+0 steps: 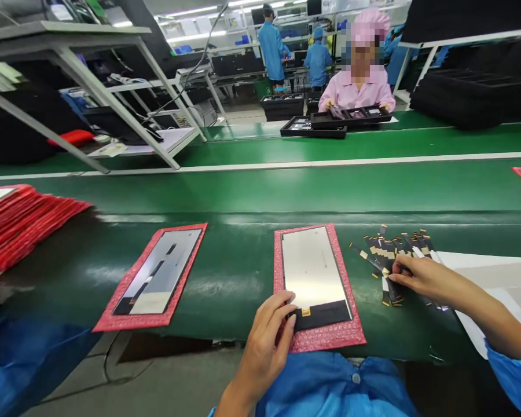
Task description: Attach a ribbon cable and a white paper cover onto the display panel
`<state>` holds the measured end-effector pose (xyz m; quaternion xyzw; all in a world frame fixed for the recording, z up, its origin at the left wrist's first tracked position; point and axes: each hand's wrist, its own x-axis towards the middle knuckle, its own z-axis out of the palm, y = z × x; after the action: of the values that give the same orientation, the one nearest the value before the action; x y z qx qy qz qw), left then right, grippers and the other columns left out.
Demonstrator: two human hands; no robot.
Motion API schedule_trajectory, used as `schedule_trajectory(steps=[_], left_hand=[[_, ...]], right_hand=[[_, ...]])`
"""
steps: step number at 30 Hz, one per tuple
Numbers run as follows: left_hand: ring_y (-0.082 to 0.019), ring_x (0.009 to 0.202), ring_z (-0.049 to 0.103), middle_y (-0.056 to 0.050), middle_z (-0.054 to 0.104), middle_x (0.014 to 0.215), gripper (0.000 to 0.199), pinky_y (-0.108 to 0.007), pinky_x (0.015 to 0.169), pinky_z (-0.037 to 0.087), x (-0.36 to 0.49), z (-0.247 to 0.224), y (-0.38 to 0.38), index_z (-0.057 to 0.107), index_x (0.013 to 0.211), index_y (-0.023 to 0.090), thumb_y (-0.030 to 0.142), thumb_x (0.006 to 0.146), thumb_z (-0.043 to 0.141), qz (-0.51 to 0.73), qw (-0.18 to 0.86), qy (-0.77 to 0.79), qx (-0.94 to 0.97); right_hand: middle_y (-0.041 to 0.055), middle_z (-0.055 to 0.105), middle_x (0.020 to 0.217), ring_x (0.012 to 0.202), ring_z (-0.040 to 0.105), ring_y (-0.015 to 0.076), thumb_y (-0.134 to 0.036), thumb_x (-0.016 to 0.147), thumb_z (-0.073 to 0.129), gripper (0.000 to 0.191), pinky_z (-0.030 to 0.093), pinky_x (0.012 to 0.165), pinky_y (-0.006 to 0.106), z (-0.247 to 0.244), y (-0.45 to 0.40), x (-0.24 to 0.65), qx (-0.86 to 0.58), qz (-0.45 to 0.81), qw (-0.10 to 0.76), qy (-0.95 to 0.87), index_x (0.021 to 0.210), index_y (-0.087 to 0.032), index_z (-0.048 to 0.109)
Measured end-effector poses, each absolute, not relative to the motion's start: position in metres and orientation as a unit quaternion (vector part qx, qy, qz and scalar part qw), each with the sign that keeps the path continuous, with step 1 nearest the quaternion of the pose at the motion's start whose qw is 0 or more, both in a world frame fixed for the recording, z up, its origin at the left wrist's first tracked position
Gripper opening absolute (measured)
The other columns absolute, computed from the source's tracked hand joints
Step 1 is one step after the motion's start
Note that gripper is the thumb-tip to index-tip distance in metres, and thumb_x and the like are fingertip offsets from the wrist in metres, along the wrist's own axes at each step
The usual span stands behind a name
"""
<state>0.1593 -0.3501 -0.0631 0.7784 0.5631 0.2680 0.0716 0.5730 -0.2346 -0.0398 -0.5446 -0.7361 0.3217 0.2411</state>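
A display panel (316, 260) with a silvery back and a black lower strip lies on a pink bubble-wrap bag (330, 341) before me. My left hand (271, 324) rests at the panel's lower left corner, fingers stretched out and touching its edge, not wrapped round it. A small gold connector (305, 311) shows on the black strip. To the right, my right hand (412, 273) pinches a dark flex cable (371, 260) between thumb and forefinger. It is over a loose pile of flex cables (421, 243) with gold ends.
Another panel (169, 263) with a cable on it lies on pink wrap to the left. Stacked red bags (30, 226) and a neighbour's sleeve (26, 365) are farther left. White sheets (495, 284) lie under my right arm. Across the green bench (243, 191), a person in pink handles black trays (351, 117).
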Motion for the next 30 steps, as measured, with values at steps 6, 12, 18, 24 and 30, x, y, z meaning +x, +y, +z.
schedule_trajectory(steps=[6, 12, 18, 24, 30], left_hand=[[-0.011, 0.147, 0.035, 0.020, 0.046, 0.146, 0.044, -0.040, 0.117, 0.051, 0.180, -0.067, -0.362, 0.037, 0.139, 0.055, 0.042, 0.098, 0.048, 0.192, 0.070, 0.582, 0.787], [-0.008, 0.146, 0.036, 0.021, 0.048, 0.144, 0.041, -0.038, 0.118, 0.049, 0.181, -0.069, -0.363, 0.043, 0.135, 0.057, 0.038, 0.099, 0.049, 0.185, 0.086, 0.580, 0.788], [-0.010, 0.138, 0.049, 0.007, 0.060, 0.136, 0.028, -0.033, 0.116, 0.048, 0.185, -0.066, -0.364, 0.058, 0.123, 0.039, 0.029, 0.096, 0.055, 0.282, 0.107, 0.558, 0.773], [-0.014, 0.129, 0.055, 0.004, 0.061, 0.132, 0.026, -0.037, 0.112, 0.051, 0.193, -0.053, -0.363, 0.057, 0.119, 0.030, 0.026, 0.094, 0.058, 0.336, 0.144, 0.571, 0.735], [-0.015, 0.126, 0.055, 0.003, 0.061, 0.130, 0.016, -0.038, 0.107, 0.052, 0.197, -0.049, -0.362, 0.059, 0.109, 0.029, 0.025, 0.094, 0.055, 0.319, 0.171, 0.591, 0.721]], right_hand=[[-0.0117, 0.052, 0.038, 0.032, 0.045, 0.0071, -0.019, 0.066, 0.082, 0.022, 0.024, 0.035, 0.021, -0.028, -0.232, 0.567, -0.616, 0.354, 0.157, -0.686, 0.057, -0.028, 0.066], [-0.0080, 0.053, 0.047, 0.042, 0.047, 0.0059, -0.029, 0.074, 0.078, 0.013, 0.030, 0.041, 0.017, -0.005, -0.238, 0.564, -0.644, 0.361, 0.174, -0.652, 0.066, -0.025, 0.068], [-0.0033, 0.065, 0.059, 0.030, 0.038, 0.0030, -0.067, 0.078, 0.060, 0.042, 0.021, 0.028, 0.017, 0.003, -0.244, 0.547, -0.621, 0.441, 0.204, -0.614, 0.082, -0.026, 0.061], [-0.0032, 0.075, 0.076, 0.024, 0.049, 0.0071, -0.069, 0.077, 0.058, 0.040, 0.035, 0.025, 0.022, 0.011, -0.243, 0.502, -0.571, 0.518, 0.150, -0.618, 0.077, -0.029, 0.056], [-0.0032, 0.079, 0.092, 0.028, 0.060, 0.0089, -0.060, 0.085, 0.057, 0.028, 0.033, 0.024, 0.019, 0.010, -0.242, 0.459, -0.491, 0.603, 0.101, -0.620, 0.091, -0.032, 0.059]])
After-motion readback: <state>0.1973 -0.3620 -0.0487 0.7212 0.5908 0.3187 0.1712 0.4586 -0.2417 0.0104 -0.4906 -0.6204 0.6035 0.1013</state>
